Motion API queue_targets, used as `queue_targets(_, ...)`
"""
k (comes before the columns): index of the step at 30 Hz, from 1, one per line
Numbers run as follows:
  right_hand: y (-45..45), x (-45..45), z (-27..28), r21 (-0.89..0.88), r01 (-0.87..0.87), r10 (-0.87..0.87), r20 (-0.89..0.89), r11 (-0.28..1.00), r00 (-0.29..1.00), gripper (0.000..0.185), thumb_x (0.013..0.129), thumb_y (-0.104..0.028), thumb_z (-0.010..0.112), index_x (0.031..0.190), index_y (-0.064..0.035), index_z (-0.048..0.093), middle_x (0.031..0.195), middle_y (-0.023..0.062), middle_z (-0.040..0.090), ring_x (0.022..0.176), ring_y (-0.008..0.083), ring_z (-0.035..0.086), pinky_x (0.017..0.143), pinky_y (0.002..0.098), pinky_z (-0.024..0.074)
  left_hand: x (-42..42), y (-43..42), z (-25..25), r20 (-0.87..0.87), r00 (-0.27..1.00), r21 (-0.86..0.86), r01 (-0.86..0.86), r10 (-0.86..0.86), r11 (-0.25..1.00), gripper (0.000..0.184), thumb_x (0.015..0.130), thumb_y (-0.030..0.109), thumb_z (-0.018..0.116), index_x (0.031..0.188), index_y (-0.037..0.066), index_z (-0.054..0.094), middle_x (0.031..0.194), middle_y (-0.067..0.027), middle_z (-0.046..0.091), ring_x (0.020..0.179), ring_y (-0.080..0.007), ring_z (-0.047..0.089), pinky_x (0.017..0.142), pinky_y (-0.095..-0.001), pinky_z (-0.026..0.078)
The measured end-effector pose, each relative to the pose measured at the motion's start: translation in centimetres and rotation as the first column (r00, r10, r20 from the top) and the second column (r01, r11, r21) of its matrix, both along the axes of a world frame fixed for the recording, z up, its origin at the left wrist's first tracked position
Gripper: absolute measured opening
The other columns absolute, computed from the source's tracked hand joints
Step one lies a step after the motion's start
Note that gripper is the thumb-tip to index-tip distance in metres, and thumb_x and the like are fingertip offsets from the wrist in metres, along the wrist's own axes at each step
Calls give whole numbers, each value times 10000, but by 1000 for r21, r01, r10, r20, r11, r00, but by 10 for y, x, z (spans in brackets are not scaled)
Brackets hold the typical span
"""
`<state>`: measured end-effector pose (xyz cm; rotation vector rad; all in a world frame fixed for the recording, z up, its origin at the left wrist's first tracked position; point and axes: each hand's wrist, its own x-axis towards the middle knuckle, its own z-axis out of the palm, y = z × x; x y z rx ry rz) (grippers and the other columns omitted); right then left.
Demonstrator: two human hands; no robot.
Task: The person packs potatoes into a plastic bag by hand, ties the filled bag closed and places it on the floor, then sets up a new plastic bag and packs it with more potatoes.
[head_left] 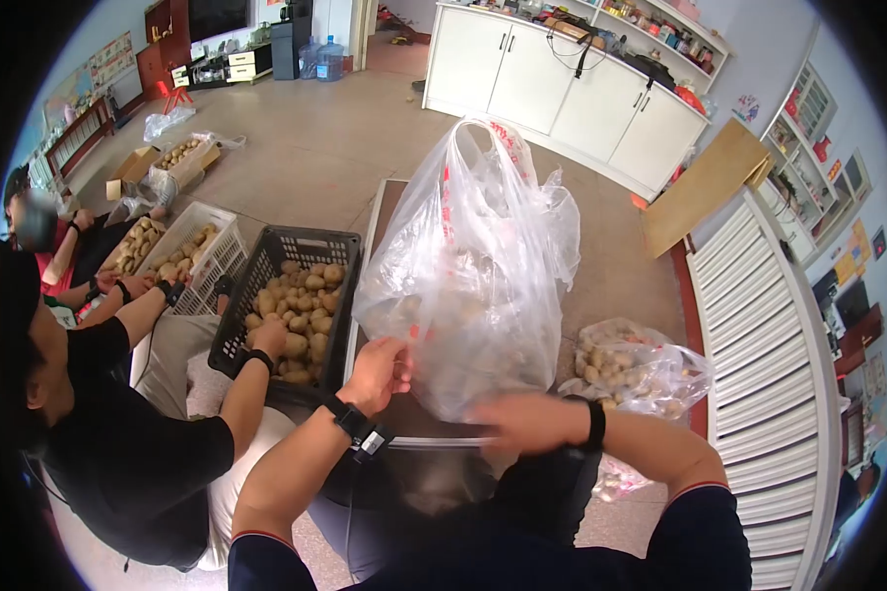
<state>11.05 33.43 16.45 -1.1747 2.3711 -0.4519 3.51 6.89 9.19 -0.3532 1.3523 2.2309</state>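
Observation:
A large clear plastic bag (473,266) with red print stands upright on a low brown table (389,212) in front of me, its handles sticking up. Its contents are blurred by the plastic. My left hand (379,376) is at the bag's lower left side, fingers bent together against the plastic; what they hold, if anything, is too small to make out. My right hand (532,422) is at the bag's lower right, smeared by motion, so its fingers cannot be read. Left of the table, a black crate (229,330) holds potatoes (301,305).
A co-worker (148,433) on the left reaches into the black crate. Farther left are a white crate (229,236), cardboard boxes (133,163) and more people. On the right floor lies a bag of potatoes (631,369), near a white radiator (759,374).

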Motion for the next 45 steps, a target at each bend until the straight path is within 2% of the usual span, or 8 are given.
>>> queue_targets(3, -17, -87, 24, -492, 363, -581, -418, 791, 699, 688, 861, -287, 680, 1363, 69, 374, 1353, 278, 471, 1258, 407, 465, 1055, 458, 388, -11, -1, 0, -33, 999, -28, -41, 40, 999, 115, 943, 205, 525, 920, 96, 552, 755, -26, 581, 564, -149, 526, 480, -301, 437)
queue_targets(9, -4, -197, 46, -672, 440, -803, -493, 596, 335, 656, 819, -220, 724, 1325, 67, 421, 1305, 305, 506, 1252, 387, 477, 1059, 464, 375, -27, 2, -20, -101, 984, -60, -155, 148, 986, 152, 958, 230, 522, 914, 90, 562, 779, -24, 587, 587, -146, 547, 495, -308, 464)
queue_targets(11, -9, -193, 20, -139, 642, -652, -276, 754, 706, 463, 887, -239, 634, 1267, -6, 513, 1233, 296, 565, 1212, 348, 524, 1039, 445, 388, -31, 0, -25, -144, 976, -86, -175, 161, 981, 165, 964, 241, 525, 914, 89, 570, 803, -19, 592, 610, -141, 556, 505, -307, 470)
queue_targets(14, -21, -124, -73, -442, 141, -281, -269, 886, 921, 210, 929, -192, 521, 1085, -91, 619, 943, 195, 652, 893, 352, 635, 765, 472, 493, -38, -4, -27, -269, 904, -125, -376, 333, 918, 167, 974, 239, 533, 943, 87, 593, 891, -1, 601, 704, -116, 558, 612, -279, 479)
queue_targets(18, -29, 1, -152, 27, -69, 63, 178, 997, 982, 207, 899, -169, 471, 1059, -162, 603, 863, 188, 653, 814, 396, 650, 729, 489, 511, -45, -9, -27, -503, 775, -132, -506, 382, 853, 147, 1001, 179, 514, 1011, 68, 609, 928, 29, 577, 808, -48, 485, 747, -205, 409)
queue_targets(25, -16, 33, -186, 294, -325, 226, 323, 899, 919, 355, 882, -357, 612, 1108, -84, 624, 1037, 181, 660, 967, 349, 647, 805, 469, 528, -25, 29, -6, -855, 309, -515, -415, -417, 750, 267, 839, 2, 634, 1103, 24, 598, 1154, -128, 606, 1065, -245, 593, 935, -322, 457)
queue_targets(36, -1, -119, -67, -526, 418, -621, -298, 741, 725, 392, 850, -262, 654, 1147, -22, 564, 1207, 175, 576, 1143, 348, 539, 955, 429, 453, -43, 16, -59, -328, 685, -937, -149, -650, 316, 166, 856, 170, 612, 940, 29, 638, 985, -157, 684, 840, -359, 673, 729, -451, 523)
queue_targets(45, 80, -204, -123, -430, 626, -758, -317, 651, 570, 562, 837, -381, 721, 1256, -32, 583, 1198, 161, 628, 1079, 328, 599, 894, 424, 480, -35, -54, -100, 182, 636, -983, 87, -750, -164, 293, 893, 277, 485, 936, 77, 695, 983, -171, 689, 954, -384, 655, 807, -475, 531)
